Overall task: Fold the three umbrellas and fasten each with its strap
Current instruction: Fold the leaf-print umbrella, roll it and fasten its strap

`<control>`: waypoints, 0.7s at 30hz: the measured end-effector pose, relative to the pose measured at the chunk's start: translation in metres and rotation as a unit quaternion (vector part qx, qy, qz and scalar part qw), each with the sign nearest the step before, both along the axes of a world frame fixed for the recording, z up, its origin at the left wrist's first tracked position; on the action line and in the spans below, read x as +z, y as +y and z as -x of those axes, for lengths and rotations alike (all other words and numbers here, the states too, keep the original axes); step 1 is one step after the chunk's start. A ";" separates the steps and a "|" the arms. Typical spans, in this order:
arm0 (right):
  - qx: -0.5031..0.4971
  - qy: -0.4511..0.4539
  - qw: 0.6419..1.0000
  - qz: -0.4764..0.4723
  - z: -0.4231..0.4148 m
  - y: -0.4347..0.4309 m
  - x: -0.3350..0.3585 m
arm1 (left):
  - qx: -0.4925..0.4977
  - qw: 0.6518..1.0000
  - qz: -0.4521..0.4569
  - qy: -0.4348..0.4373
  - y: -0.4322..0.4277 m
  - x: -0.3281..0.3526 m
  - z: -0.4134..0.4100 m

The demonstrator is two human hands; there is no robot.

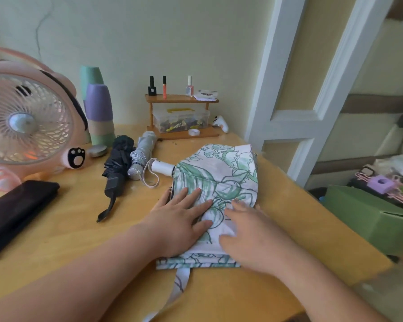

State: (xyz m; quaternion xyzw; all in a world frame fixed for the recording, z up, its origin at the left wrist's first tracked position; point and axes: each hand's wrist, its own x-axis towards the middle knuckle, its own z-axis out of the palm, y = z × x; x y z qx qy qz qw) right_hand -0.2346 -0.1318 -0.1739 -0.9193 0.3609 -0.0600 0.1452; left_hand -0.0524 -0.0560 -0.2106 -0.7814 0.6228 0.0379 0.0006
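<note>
I see a light wooden table (pixel 79 228). A leaf-printed umbrella (pixel 219 173) lies flat on its middle, handle pointing left, its strap (pixel 182 282) trailing toward the near edge. Just left of it a silver umbrella (pixel 142 154) and a black umbrella (pixel 118 163) lie touching. Further left stand a pink fan (pixel 28 122) and stacked cups (pixel 99 112), a black pouch (pixel 19 205) nearer me. A small wooden rack (pixel 196 134) stands at the back.

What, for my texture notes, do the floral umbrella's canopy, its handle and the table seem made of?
Floral umbrella's canopy: thin matte fabric, likely synthetic; it lies in flat creased folds. Handle: smooth white plastic, apparently, with a soft sheen. Table: light wood or veneer, glossy; it shows faint reflections.
</note>
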 end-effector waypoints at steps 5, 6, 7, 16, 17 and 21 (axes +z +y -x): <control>-0.181 -0.331 0.926 -0.022 -0.016 -0.080 0.031 | -0.005 1.000 -0.007 0.001 0.002 0.001 0.001; -0.204 -0.345 0.916 -0.020 -0.024 -0.097 0.033 | -0.005 1.000 -0.008 0.000 0.002 0.002 0.001; -0.221 -0.349 0.911 -0.027 -0.031 -0.110 0.035 | -0.005 1.000 -0.010 -0.002 0.002 0.003 0.001; -0.234 -0.316 0.915 -0.085 -0.078 -0.167 0.029 | -0.008 1.000 -0.029 -0.003 0.001 0.005 0.001; -0.233 -0.331 0.911 -0.081 -0.080 -0.165 0.030 | -0.008 1.000 -0.029 -0.004 0.001 0.005 0.001; -0.167 -0.411 0.896 -0.021 -0.068 -0.125 0.042 | -0.005 1.000 -0.029 -0.001 0.002 0.006 0.002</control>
